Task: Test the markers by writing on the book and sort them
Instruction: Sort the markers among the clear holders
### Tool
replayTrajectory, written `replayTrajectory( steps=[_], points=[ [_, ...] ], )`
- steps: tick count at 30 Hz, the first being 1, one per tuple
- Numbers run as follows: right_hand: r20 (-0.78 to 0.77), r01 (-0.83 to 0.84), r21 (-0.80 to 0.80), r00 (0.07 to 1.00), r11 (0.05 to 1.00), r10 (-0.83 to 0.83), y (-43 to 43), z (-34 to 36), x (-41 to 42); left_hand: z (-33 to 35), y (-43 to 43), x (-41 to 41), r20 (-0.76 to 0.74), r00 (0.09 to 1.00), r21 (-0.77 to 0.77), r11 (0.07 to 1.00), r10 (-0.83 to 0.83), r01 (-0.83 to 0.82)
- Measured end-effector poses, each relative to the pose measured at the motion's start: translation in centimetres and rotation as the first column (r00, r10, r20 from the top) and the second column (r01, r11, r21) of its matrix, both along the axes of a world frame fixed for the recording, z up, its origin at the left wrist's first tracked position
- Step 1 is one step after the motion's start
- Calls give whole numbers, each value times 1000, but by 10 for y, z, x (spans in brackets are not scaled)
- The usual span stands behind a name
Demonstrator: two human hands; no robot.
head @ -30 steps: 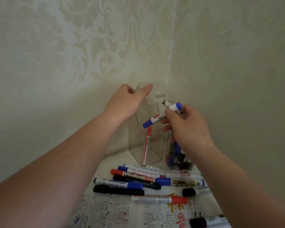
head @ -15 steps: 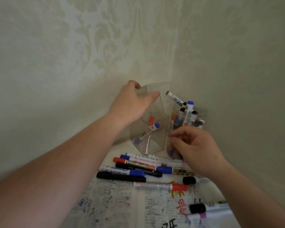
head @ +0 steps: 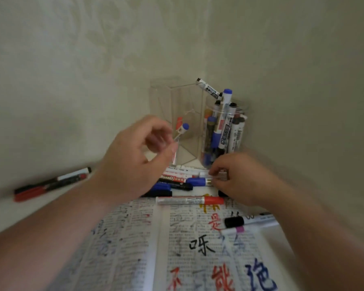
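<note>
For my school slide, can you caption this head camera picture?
Right hand reaches among loose markers beside a scribbled book, left hand hovering near the angular clear holder.

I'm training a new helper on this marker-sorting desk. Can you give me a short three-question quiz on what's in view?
1. True or false: the round cup holds fewer markers than the angular clear holder.
2. Multiple choice: the marker lying across the top of the open book has which cap colour? A red, B green, C yellow.
3. How many markers stand in the angular clear holder?

Key: 1 false, the cup is packed. 2 A. 3 two, a red-capped one and a blue-capped one.
</note>
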State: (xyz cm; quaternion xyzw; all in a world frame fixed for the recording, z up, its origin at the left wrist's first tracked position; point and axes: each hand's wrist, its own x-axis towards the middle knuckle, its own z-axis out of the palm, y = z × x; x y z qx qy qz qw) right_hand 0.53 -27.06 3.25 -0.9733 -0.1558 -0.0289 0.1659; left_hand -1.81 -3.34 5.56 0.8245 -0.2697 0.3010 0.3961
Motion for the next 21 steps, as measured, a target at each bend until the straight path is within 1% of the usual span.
replayTrajectory(
  steps=[1,2,4,7,9,12,13,15,17,19,20,21],
  points=[
    [-7,-13,-34,1000,999,12,4,0,-1,-9,1,-8,-64,997,67,996,-53,58],
    [-10,-24,-67,1000,997,24,8,0,-2,-16,2,-13,-122,990,134,988,-64,81],
    [-7,-48,-148,999,988,47,16,2,-5,-27,6,-16,-204,979,216,974,-18,63],
    [-11,-67,-226,998,972,67,23,3,-7,-32,16,-12,-275,961,171,985,21,28],
    [3,-57,-243,998,968,60,26,3,-7,-33,20,-9,-278,960,175,985,42,7],
    [66,-39,-220,996,975,55,26,1,-7,-43,24,-8,-234,970,216,976,64,-12],
    [90,-42,-203,994,978,61,25,0,-8,-46,26,-8,-209,976,258,966,61,-5],
    [167,-83,-126,981,989,103,20,1,-9,-47,28,-8,-106,993,403,915,53,-6],
    [307,-198,-85,927,977,215,21,2,-12,-48,30,-10,-22,999,473,881,33,-19],
    [460,-320,-124,820,939,341,29,3,-17,-47,29,-15,5,1000,467,884,-14,10],
    [511,-377,-136,766,916,392,35,1,-19,-49,26,-18,-25,999,429,902,-44,51],
    [543,-429,-148,718,891,436,41,-1,-21,-51,23,-21,-94,992,347,932,-80,108]
  ],
)
